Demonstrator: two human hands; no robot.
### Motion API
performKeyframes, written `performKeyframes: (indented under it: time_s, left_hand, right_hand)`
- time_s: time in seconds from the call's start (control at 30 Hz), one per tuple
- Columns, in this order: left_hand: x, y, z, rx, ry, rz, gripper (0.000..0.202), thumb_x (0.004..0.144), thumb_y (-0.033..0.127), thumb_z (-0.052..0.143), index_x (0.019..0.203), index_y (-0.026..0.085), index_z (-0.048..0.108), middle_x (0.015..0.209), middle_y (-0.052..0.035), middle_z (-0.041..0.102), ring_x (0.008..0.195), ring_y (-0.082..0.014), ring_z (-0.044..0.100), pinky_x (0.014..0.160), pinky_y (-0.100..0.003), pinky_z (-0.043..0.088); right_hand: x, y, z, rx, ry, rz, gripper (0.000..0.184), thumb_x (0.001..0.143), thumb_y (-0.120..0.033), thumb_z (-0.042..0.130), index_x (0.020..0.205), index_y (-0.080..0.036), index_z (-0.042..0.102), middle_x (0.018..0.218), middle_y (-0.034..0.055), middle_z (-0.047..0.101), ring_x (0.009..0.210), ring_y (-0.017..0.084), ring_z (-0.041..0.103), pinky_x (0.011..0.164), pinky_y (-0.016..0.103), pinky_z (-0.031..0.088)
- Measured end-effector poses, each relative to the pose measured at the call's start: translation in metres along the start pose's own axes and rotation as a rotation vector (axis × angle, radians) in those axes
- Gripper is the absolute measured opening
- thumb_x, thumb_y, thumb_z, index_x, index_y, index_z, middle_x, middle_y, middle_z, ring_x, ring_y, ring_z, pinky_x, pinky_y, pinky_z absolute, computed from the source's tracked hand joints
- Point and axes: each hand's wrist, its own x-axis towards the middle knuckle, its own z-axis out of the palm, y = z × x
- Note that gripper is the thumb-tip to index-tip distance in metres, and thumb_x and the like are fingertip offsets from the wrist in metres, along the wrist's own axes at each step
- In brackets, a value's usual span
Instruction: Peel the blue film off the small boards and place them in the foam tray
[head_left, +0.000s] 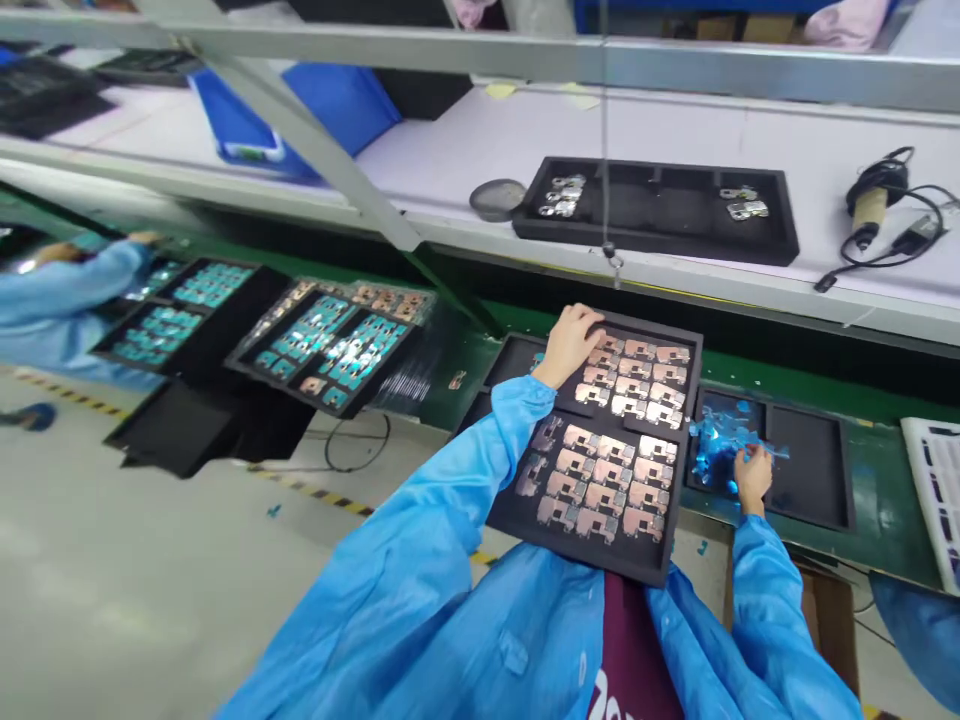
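The far left corner of the parts tray (652, 562) is covered by the left hand (571, 348), its fingers bent; whether the rim is gripped cannot be told; just right of the parts tray, the right hand (752, 478) is held with fingertips drawn together at the blue film scraps (716, 440); whether a scrap is pinched cannot be told. Copper-coloured parts (600, 490) are set in rows in the parts tray, which is extended past the near edge of the worktop (876, 480); its left side is partly hidden by the left sleeve (450, 500). The scraps are heaped in the left compartment of a divided tray (806, 465), right of the parts tray; left of it, stacked trays (330, 350) are seen and, farther left, a co-worker's sleeve (67, 290). Beyond the parts tray, a shelf tray (652, 210) is crossed by a hanging cord (604, 130); a corded tool (870, 215) is placed to its right.
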Motion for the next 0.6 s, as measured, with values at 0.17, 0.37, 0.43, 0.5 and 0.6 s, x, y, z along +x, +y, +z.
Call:
performKeyframes:
  time_s: [0.17, 0.37, 0.43, 0.5, 0.6]
  left_hand:
    - [-0.06, -0.083, -0.079, -0.138, 0.406, -0.286, 0.031, 0.111, 0.03, 0.051, 0.123, 0.019, 0.076, 0.125, -0.0101, 0.077, 0.117, -0.0243, 0.07, 0.106, -0.036, 0.053]
    - [-0.159, -0.163, -0.028, -0.149, 0.048, -0.845, 0.006, 0.094, 0.02, 0.072, 0.099, 0.021, 0.075, 0.102, -0.0096, 0.08, 0.103, -0.0264, 0.074, 0.094, -0.035, 0.057]
    - [-0.172, -0.171, 0.012, -0.207, -0.036, -0.905, 0.012, 0.085, 0.019, 0.082, 0.093, 0.02, 0.074, 0.099, -0.0107, 0.078, 0.101, -0.0284, 0.074, 0.093, -0.036, 0.057]
    - [-0.18, -0.173, 0.044, -0.254, -0.077, -0.971, 0.025, 0.078, 0.018, 0.088, 0.098, 0.019, 0.073, 0.109, -0.0144, 0.076, 0.113, -0.0319, 0.071, 0.098, -0.038, 0.055]
    - [-0.188, -0.169, 0.069, -0.329, -0.054, -1.05, 0.042, 0.075, 0.017, 0.09, 0.111, 0.017, 0.069, 0.13, -0.0201, 0.07, 0.133, -0.0355, 0.06, 0.106, -0.041, 0.051]
  right_hand:
    - [0.002, -0.016, -0.027, -0.051, 0.051, -0.085, 0.024, 0.097, -0.034, 0.051, 0.098, -0.019, 0.069, 0.082, 0.014, 0.071, 0.082, 0.033, 0.073, 0.079, 0.041, 0.056]
    - [-0.016, -0.044, -0.048, -0.052, 0.027, -0.169, 0.059, 0.098, -0.068, 0.043, 0.052, -0.03, 0.041, 0.047, 0.0053, 0.044, 0.046, 0.027, 0.048, 0.051, 0.039, 0.039]
    - [-0.03, -0.05, -0.063, 0.002, 0.06, -0.202, 0.067, 0.1, -0.073, 0.035, 0.048, -0.031, 0.033, 0.045, 0.0038, 0.036, 0.043, 0.023, 0.04, 0.047, 0.038, 0.031]
    - [-0.045, -0.057, -0.082, 0.053, 0.097, -0.24, 0.072, 0.101, -0.077, 0.031, 0.047, -0.03, 0.026, 0.046, 0.0025, 0.03, 0.043, 0.021, 0.034, 0.045, 0.037, 0.024]
    - [-0.068, -0.066, -0.112, 0.072, 0.136, -0.23, 0.074, 0.1, -0.08, 0.033, 0.047, -0.029, 0.023, 0.047, 0.0018, 0.024, 0.044, 0.019, 0.028, 0.044, 0.036, 0.019]
